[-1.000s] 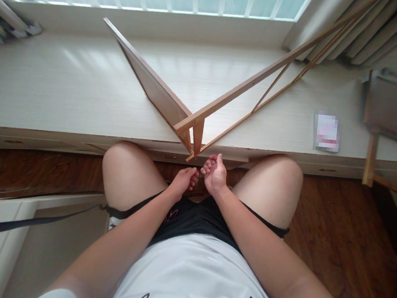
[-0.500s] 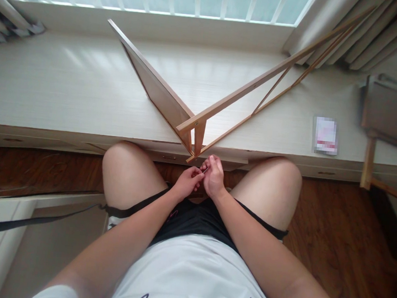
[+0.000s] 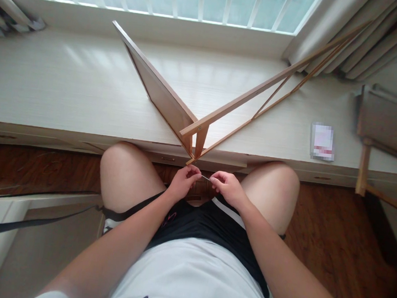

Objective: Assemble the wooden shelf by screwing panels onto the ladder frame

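My left hand and my right hand are both closed in a fingertip pinch between my knees. A thin, light-coloured metal rod spans the gap between them, one end in each pinch. It is too small to tell its exact kind. Just beyond my left fingertips is the near corner of a wooden frame, its long bars running off to the upper right. A flat panel with wooden edges slants to the upper left and meets the frame at that corner. A screw head shows near the frame's end.
Frame and panel stand on a pale window ledge with drawers below. To the right lie a small packet and another piece with wooden legs. Curtains hang at the back right. A strap crosses at the lower left.
My right hand has turned and moved to the right, away from my left hand. The metal rod now shows between them. The view has tilted slightly.
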A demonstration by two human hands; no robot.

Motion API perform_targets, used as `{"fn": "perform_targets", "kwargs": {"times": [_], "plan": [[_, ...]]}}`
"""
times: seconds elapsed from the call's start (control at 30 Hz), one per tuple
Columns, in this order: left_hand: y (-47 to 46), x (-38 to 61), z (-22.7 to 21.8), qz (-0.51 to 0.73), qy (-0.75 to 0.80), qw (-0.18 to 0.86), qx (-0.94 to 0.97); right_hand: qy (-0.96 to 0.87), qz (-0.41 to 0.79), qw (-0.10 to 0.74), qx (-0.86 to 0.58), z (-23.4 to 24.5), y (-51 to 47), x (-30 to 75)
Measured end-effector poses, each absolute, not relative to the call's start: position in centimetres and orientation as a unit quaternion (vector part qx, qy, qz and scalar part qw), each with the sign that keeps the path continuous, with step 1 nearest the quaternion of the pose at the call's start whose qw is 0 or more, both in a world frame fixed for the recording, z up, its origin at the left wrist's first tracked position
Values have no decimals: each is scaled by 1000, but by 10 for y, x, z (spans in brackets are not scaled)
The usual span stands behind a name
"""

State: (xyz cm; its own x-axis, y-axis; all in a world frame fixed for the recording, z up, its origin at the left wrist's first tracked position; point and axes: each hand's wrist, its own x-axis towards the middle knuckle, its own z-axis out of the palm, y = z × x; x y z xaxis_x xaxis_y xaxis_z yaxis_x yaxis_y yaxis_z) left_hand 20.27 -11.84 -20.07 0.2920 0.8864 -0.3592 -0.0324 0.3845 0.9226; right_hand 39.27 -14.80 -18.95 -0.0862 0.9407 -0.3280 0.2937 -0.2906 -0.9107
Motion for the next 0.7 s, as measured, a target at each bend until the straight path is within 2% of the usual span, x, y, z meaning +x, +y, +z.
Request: {"fn": "perform_targets", "kwargs": {"times": [0.13, 0.23, 0.37, 0.7], "plan": [[-121, 208, -206, 354, 432, 781, 279, -554, 451, 348, -607, -182, -154, 378], [-122, 210, -205, 352, 396, 817, 228, -605, 373, 374, -596, -178, -156, 367], [-121, 211, -201, 362, 383, 821, 217, -633, 325, 387, -586, -176, -160, 359], [-119, 213, -205, 387, 365, 824, 198, -640, 298, 385, -595, -179, -159, 356]]}}
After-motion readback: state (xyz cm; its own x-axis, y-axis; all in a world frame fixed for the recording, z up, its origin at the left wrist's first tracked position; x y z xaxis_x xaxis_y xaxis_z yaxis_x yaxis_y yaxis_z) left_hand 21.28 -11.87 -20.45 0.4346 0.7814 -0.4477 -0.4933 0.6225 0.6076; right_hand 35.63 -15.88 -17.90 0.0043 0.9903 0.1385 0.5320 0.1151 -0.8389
